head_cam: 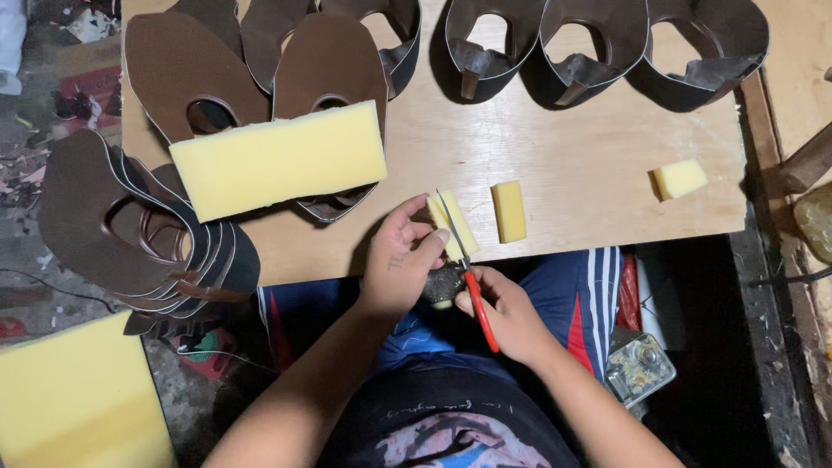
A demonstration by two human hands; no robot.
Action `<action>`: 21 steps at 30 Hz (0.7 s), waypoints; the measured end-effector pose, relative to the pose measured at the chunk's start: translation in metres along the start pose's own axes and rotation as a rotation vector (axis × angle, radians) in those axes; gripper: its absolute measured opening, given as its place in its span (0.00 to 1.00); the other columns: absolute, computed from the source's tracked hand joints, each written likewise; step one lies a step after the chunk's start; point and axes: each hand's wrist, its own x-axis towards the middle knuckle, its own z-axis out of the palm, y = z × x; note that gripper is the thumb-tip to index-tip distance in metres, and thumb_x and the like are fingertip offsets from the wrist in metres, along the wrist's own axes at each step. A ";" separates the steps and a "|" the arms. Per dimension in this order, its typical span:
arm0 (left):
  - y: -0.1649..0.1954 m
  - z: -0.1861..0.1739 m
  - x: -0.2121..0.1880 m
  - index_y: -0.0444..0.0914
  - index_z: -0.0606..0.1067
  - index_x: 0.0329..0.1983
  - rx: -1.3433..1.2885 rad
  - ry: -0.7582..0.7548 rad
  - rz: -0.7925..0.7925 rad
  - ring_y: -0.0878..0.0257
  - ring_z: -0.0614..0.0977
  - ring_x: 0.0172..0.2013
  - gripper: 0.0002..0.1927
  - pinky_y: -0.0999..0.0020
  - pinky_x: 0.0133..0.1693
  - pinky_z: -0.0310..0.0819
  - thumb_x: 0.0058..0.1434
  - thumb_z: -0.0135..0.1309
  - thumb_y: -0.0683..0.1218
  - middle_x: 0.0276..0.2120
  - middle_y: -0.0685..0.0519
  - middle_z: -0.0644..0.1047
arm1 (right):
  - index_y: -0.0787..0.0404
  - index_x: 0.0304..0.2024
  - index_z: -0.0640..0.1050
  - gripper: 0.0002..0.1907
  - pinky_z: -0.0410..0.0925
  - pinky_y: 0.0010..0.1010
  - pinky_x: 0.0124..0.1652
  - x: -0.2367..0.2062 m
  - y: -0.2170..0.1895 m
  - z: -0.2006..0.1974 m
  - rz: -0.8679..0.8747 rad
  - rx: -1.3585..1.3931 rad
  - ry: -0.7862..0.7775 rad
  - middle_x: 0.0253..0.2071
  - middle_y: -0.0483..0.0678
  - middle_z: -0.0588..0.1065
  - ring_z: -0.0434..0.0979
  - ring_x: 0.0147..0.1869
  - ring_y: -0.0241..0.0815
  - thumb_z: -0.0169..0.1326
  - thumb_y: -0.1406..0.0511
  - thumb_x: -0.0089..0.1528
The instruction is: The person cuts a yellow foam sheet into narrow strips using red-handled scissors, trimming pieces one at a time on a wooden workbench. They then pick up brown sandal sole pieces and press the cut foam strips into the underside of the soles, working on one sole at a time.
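Fingers (431, 245) partly covering foam piece (453, 224); scissors (472, 290) half-hidden by right hand (507, 314).

- Up and to the left of my hands I see a long yellow foam block (279, 159) lying across brown shoe uppers (260, 69) on the wooden bench (572, 156).
- Further left, a stack of brown uppers (130, 234) overhangs the bench edge.
- Far above my hands stand dark curved uppers (607, 48).
- Just right lies a small foam strip (509, 211); a foam cube (679, 178) sits well beyond.
- Low left, a big foam sheet (74, 399).
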 end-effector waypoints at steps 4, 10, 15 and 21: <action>-0.002 -0.002 0.011 0.30 0.62 0.70 0.001 -0.001 -0.006 0.67 0.80 0.32 0.32 0.73 0.36 0.77 0.63 0.55 0.39 0.35 0.49 0.80 | 0.63 0.46 0.79 0.15 0.63 0.24 0.32 0.009 0.007 0.000 0.084 0.049 0.051 0.28 0.39 0.72 0.67 0.30 0.30 0.59 0.61 0.62; -0.001 0.000 0.031 0.30 0.63 0.69 -0.008 0.025 -0.043 0.67 0.80 0.33 0.31 0.73 0.37 0.76 0.62 0.54 0.40 0.36 0.50 0.81 | 0.63 0.41 0.82 0.12 0.63 0.24 0.28 0.024 0.005 -0.004 0.084 0.024 0.116 0.24 0.38 0.71 0.67 0.27 0.28 0.59 0.61 0.62; -0.010 -0.001 0.054 0.30 0.63 0.70 -0.035 0.019 -0.002 0.67 0.78 0.33 0.31 0.73 0.36 0.73 0.62 0.54 0.38 0.36 0.48 0.81 | 0.66 0.36 0.81 0.14 0.65 0.27 0.28 0.029 -0.014 -0.013 0.013 -0.111 0.185 0.22 0.41 0.72 0.68 0.26 0.32 0.63 0.60 0.61; -0.025 -0.014 0.070 0.29 0.61 0.69 0.124 0.067 0.147 0.63 0.80 0.49 0.30 0.70 0.50 0.75 0.65 0.55 0.40 0.53 0.45 0.77 | 0.67 0.46 0.75 0.23 0.70 0.39 0.34 0.018 -0.035 -0.032 -0.273 -0.681 0.570 0.32 0.56 0.77 0.79 0.33 0.54 0.66 0.60 0.55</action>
